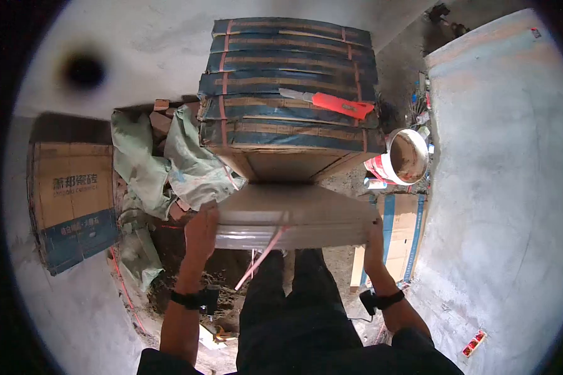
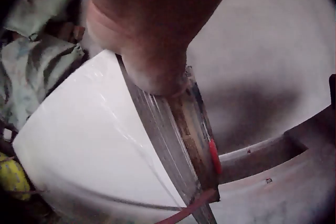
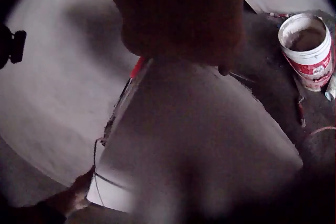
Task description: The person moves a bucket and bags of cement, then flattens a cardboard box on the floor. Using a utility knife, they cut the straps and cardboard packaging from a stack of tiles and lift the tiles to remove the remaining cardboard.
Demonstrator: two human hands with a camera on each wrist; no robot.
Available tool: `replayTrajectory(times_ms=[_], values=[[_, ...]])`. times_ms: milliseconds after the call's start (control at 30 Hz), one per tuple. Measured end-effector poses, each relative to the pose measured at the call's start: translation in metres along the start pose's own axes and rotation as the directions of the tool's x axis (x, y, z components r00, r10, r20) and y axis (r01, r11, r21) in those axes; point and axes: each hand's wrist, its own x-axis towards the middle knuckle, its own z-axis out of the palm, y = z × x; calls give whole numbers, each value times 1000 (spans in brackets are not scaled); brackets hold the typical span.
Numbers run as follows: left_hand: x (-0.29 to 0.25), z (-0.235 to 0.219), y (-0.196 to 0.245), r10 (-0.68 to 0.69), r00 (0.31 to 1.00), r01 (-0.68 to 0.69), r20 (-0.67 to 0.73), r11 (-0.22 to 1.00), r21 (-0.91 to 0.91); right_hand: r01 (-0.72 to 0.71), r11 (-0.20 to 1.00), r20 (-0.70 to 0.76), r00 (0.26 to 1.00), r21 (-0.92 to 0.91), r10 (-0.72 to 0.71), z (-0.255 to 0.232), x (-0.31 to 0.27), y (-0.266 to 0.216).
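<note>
Both hands hold a small stack of large ceramic tiles (image 1: 294, 235) by its opposite sides, in front of the legs. My left hand (image 1: 201, 232) grips the left side; in the left wrist view its fingers are partly hidden behind the tile edges, beside a glossy white face (image 2: 100, 129). My right hand (image 1: 374, 245) grips the right side, and its wrist camera sees the tile's dull back (image 3: 194, 124). A pink strap (image 1: 261, 259) hangs loose across the near edge. Just beyond stands a pile of strapped cardboard tile boxes (image 1: 294, 134), with a red utility knife (image 1: 341, 104) on top.
To the right stand a white and red bucket (image 1: 413, 156) and an upright grey panel (image 1: 500, 162). Flat cardboard (image 1: 399, 231) lies below the bucket. Green woven sacks (image 1: 191, 159) and bricks (image 1: 161, 122) are on the left, near a cardboard tile box (image 1: 74, 200) leaning on the wall.
</note>
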Motion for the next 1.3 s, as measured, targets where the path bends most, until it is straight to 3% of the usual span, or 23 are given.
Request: replayTrajectory(times_ms=[33, 67, 133, 200, 367, 433, 667, 767, 833, 867, 933, 1000, 1033, 1067, 1100, 1200, 1267, 1300], values=[[-7, 2, -3, 105, 992, -106, -67, 994, -17, -63, 983, -29, 997, 170, 69, 1, -6, -1], [-16, 4, -4, 96, 994, -97, -56, 995, -19, -123, 935, -46, 988, 332, 146, 1, -14, -3], [-33, 5, -2, -1, 998, 1, -55, 1000, -8, -80, 959, -88, 990, 272, 107, 14, -23, -9], [-43, 10, -8, 0, 997, -2, -74, 1000, -26, -103, 993, -287, 951, 63, 117, 21, -30, -5], [-58, 11, -9, 13, 995, -22, -103, 996, -87, -138, 990, -317, 939, 3, 132, 18, -43, -2], [-64, 9, -11, -49, 998, 47, -41, 998, -38, -124, 991, -313, 944, -59, 100, 19, -47, -1], [-68, 13, -18, -64, 997, 59, -36, 991, -117, -120, 989, -304, 948, -84, 90, 15, -52, 1], [-72, 14, -19, -23, 997, 14, -69, 991, -133, -135, 965, -231, 970, -226, 82, -3, -48, -8], [-75, 13, -17, -68, 997, 61, -47, 990, -128, -128, 884, -95, 991, -449, 95, -17, -31, -22], [-76, 11, -14, -61, 997, 55, -43, 989, -137, -97, 878, -136, 990, -469, 36, -16, -22, -37], [-76, 9, -10, -76, 997, 73, -33, 993, -92, 176, 801, -57, 966, -573, -253, -23, 14, -46], [-79, 12, -16, -17, 997, 8, -81, 995, -101, 458, 582, 137, 849, -672, -510, -10, 56, -90], [-80, 14, -18, 35, 991, -48, -129, 994, -100, 562, 538, 198, 784, -629, -588, -4, 81, -101], [-81, 15, -19, 39, 990, -53, -136, 994, -100, 599, 433, 285, 751, -674, -596, 1, 103, -111], [-83, 15, -20, 24, 992, -38, -123, 993, -111, 674, 290, 362, 652, -680, -666, 15, 121, -132], [-88, 17, -27, 48, 990, -62, -135, 993, -100, 701, 230, 438, 631, -675, -640, 51, 167, -163], [-90, 16, -26, 82, 984, -96, -161, 992, -80, 796, 111, 563, 511, -595, -649, 67, 191, -171], [-92, 13, -23, 73, 986, -89, -149, 991, -102, 801, 112, 568, 508, -588, -647, 72, 201, -169]])
